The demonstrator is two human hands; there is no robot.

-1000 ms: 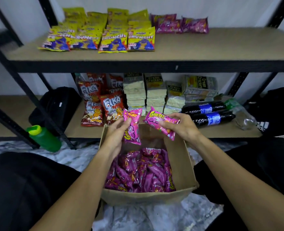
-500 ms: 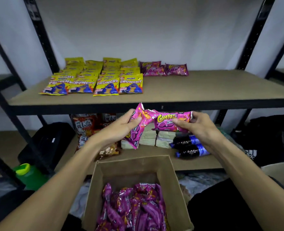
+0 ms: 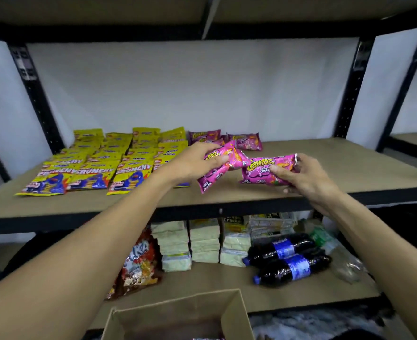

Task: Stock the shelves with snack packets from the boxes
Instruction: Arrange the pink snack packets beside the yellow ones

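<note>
At the bottom edge, the box (image 3: 178,312) is cropped.

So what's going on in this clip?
A person is stocking the middle shelf. The left hand grips one pink snack packet and the right hand grips a second pink packet. Both are held low over the board, just right of the yellow packet rows and in front of the pink packets already at the back. Neither has been let go yet. The cardboard box sits open below.
</note>
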